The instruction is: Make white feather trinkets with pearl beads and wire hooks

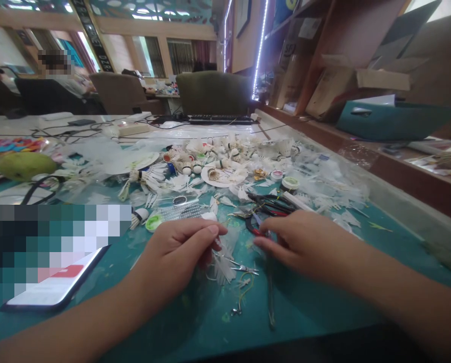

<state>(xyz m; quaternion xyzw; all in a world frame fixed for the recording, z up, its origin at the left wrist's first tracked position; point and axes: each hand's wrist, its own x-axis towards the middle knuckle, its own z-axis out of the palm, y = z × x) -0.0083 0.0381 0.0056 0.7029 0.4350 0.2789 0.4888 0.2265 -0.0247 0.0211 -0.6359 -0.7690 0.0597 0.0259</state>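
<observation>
A: Hand states?
B: The left hand (189,244) is pinched; cannot tell on what. The right hand (291,237) has curled fingers; grip unclear, a slim clear rod (271,300) just beside it.
A: White feather pieces (224,269)?
B: At the left fingertips, above the green surface (316,312).
A: Farther out?
B: Dark-handled pliers (276,203) beyond the right hand; shuttlecocks (235,154) heaped far; phone (40,294) near left.

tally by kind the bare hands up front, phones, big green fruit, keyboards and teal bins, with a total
Hands: 2 (left hand, right hand)
Phone: 1
Green fruit: 1
Keyboard: 1
Teal bin: 1
Total: 6
</observation>
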